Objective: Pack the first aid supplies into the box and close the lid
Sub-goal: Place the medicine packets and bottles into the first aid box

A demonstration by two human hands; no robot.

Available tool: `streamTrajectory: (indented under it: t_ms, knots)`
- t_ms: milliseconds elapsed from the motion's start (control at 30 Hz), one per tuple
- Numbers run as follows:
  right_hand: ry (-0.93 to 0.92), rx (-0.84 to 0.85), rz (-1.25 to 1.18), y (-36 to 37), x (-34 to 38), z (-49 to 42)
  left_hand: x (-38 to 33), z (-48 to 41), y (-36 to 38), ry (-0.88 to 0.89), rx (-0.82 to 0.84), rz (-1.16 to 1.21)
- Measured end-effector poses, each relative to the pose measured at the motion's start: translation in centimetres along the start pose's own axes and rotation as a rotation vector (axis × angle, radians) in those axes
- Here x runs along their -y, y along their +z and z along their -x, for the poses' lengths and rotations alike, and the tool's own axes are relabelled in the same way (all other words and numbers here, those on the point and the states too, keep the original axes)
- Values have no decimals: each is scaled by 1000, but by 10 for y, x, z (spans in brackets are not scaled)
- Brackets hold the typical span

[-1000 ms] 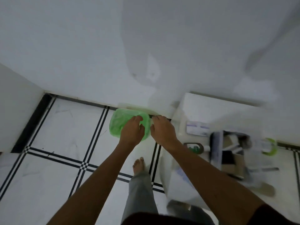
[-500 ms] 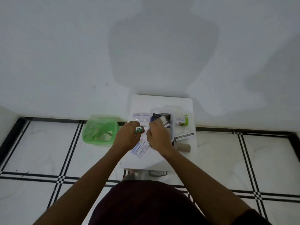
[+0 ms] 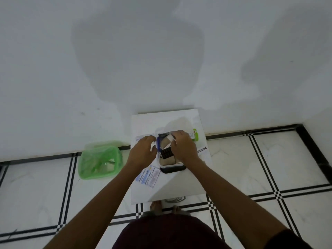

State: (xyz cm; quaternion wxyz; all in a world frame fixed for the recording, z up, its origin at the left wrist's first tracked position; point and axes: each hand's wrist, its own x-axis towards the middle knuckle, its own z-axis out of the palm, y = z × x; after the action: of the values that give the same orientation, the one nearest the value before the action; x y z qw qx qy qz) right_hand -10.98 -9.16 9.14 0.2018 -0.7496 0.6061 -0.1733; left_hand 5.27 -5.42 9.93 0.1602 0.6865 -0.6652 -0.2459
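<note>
Printed sachet (image 3: 148, 177): lies flat on the small white table (image 3: 179, 187), just nearer the person than the left hand and not touching it; it is not yet packed, and being thin it could be missed or nudged off the table's near-left edge by a forearm
Left hand (image 3: 142, 153): fingers curled loosely against the left wall of the box, with something small and white at the fingertips; whether it grips that or only steadies the box cannot be told
Box (image 3: 169, 165): clear, with a dark near end, between the two hands and touching both; it looks crammed, with a tan packet and a dark ridged item standing above the rim
Right hand (image 3: 183, 147): palm down over the right half of the box, fingers bent onto the contents as if pressing them in; what it holds, if anything, cannot be told
Risk at the box: the tall contents may stop the lid seating, and a hard push could tip or slide the box, since the table is small
White-and-green bottle (image 3: 194, 134): just beyond the right hand, near the far-right table edge; a sweep of that hand could knock it to the floor
Green container (image 3: 100, 161): on the floor, well to the left of the left hand; whether it holds supplies cannot be told
Lid: not identifiable in this view
</note>
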Motion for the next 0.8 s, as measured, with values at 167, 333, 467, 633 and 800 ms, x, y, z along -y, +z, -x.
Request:
streamTrajectory:
  t_ms: [167,333,467,633,800]
  knots:
    - [104,47,47,-2,-29,-28,30,-28,11,-28,120,-59]
    - [155,59,26,5,-57,-41,36,-48,27,2,147,-64]
    - [134,98,58,21,-80,-51,54,-52,47,-159,149,-87]
    - [22,208,153,42,-109,-67,84,-44,72,-221,227,-129]
    - [-72,319,297,57,-123,-78,96,-46,88,-239,226,-203]
